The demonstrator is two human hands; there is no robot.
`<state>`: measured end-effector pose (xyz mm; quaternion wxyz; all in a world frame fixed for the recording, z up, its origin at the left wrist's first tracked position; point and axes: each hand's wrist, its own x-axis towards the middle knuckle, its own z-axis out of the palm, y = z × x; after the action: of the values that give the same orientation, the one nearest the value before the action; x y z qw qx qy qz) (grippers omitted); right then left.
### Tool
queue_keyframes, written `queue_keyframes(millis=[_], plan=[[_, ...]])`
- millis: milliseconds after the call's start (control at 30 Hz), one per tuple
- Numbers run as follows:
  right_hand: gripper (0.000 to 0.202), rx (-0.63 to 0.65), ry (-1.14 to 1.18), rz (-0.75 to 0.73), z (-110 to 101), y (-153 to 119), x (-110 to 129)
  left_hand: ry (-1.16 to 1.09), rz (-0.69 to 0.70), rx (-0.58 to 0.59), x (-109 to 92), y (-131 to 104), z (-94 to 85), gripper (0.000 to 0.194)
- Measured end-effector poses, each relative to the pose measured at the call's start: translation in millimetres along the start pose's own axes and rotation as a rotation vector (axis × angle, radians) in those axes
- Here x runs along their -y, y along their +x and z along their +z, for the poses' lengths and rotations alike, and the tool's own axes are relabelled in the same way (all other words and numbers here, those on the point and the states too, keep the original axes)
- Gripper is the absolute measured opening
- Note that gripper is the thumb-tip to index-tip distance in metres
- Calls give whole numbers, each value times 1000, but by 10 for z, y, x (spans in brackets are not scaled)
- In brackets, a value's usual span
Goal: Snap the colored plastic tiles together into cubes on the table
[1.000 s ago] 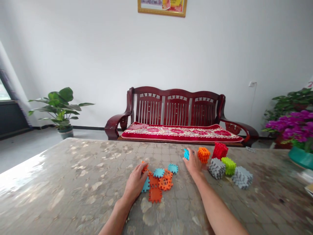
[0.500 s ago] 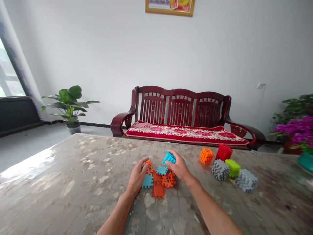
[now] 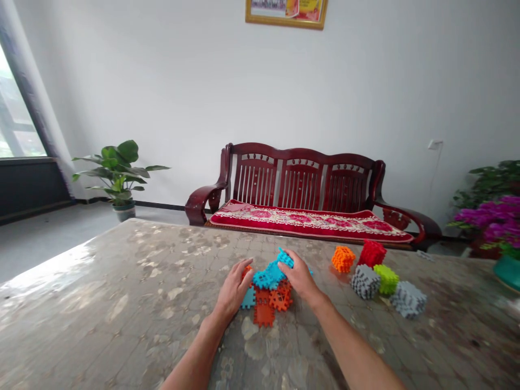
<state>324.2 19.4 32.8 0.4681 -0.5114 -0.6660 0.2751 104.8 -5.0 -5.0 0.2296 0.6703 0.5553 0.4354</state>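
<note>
In the head view, my right hand (image 3: 299, 275) grips a stack of bright blue interlocking tiles (image 3: 285, 258) between thumb and fingers. More blue tiles (image 3: 268, 275) spread from that stack leftward, over the top of a small pile. Under them lie orange-red toothed tiles (image 3: 264, 314), one with a cut-out pattern (image 3: 281, 297). My left hand (image 3: 234, 286) rests at the pile's left side, fingers stretched out, beside a bit of orange tile (image 3: 247, 269) and a duller blue tile (image 3: 248, 299). Its fingers partly hide both pieces.
To the right on the patterned tabletop (image 3: 162, 325) stand blocks of stacked tiles: orange (image 3: 343, 259), red (image 3: 372, 253), lime green (image 3: 385, 279), dark grey (image 3: 365, 282) and light grey (image 3: 409, 299). Beyond the table is a wooden bench (image 3: 300, 179). A teal flowerpot (image 3: 507, 272) stands far right.
Blue tiles now fan out leftward from my right hand across the pile, covering the small blue tile that showed there. Both hands have stayed nearly in place; the view has shifted slightly.
</note>
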Motion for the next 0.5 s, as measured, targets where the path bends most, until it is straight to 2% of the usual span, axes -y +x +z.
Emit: queue_keyframes(millis=[200,300,400,500], plan=[[40,-36,-254,4,-233,-63,-105,191,87,102,-122,-75,-7,53],[41,-54,-308,10,-282,-109,-173,280,102,138,-154,-93,6,46],[50,-79,-321,15,-320,-170,-261,307,119,122,-116,-79,27,37],[49,-128,-321,-16,-395,-277,-342,271,128,83,-28,-44,45,29]])
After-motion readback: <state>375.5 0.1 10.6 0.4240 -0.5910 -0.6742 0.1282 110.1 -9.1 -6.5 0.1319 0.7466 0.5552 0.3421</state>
